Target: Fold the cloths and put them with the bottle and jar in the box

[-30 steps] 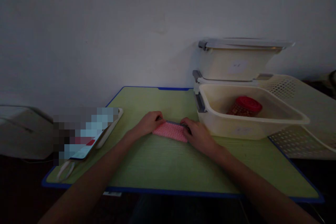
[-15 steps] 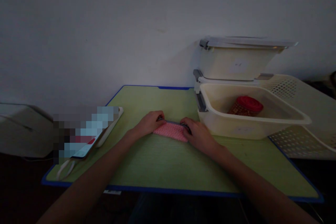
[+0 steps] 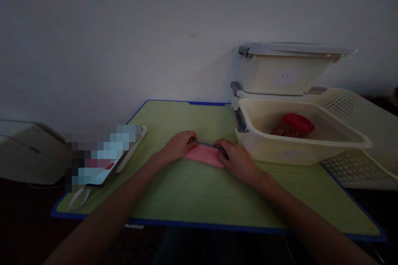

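A small pink textured pouch (image 3: pixel 203 155) with a dark zipper edge along its far side lies flat in the middle of a green table (image 3: pixel 199 198). My left hand (image 3: pixel 177 147) grips the pouch's left end, fingers curled over its top corner. My right hand (image 3: pixel 236 159) grips its right end the same way, fingers closed on the zipper edge. Both forearms reach in from the near edge of the table.
A cream plastic tub (image 3: pixel 295 140) holding a red-lidded jar (image 3: pixel 294 126) stands right of my hands, with a lidded box (image 3: pixel 286 68) stacked behind it. A perforated basket (image 3: pixel 351 132) sits at the far right. A phone on a white stand (image 3: pixel 105 159) lies at the left.
My hands and the pouch stay as they were; only the view has shifted slightly.
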The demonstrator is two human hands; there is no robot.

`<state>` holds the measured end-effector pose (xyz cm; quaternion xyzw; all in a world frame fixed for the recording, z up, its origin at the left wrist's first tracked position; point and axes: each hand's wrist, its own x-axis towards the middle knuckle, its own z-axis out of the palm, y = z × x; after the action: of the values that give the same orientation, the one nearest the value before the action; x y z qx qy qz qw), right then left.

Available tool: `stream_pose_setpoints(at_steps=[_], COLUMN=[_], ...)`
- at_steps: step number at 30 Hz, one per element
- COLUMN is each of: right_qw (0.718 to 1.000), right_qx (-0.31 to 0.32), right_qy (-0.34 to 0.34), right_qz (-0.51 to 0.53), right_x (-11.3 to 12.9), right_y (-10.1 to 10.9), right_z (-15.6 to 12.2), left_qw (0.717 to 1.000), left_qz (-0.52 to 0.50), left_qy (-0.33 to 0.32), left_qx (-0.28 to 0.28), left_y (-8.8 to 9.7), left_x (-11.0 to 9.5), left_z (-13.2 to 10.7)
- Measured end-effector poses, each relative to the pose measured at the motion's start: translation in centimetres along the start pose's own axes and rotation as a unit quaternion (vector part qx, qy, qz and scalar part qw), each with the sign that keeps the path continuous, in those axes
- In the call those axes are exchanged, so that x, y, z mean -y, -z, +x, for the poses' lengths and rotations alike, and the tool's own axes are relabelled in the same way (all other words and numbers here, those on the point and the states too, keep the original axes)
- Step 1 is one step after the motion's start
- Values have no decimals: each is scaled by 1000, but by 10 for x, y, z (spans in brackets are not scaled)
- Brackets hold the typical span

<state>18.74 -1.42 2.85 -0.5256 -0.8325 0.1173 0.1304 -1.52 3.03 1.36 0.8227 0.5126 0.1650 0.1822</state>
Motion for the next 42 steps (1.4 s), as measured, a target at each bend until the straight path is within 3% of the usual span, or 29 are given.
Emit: stream_pose_setpoints(at_steps=[42], right_qw=[999], right_qx=[28], right_qy=[27], right_qz=[-38], right_x=[1], right_y=[2], right_z=[-2], left_qw=[998], left_qz=[66], left_qy=[-8], left_qx=[-3], left_y=[-1], left_x=[-8], left_z=[-3])
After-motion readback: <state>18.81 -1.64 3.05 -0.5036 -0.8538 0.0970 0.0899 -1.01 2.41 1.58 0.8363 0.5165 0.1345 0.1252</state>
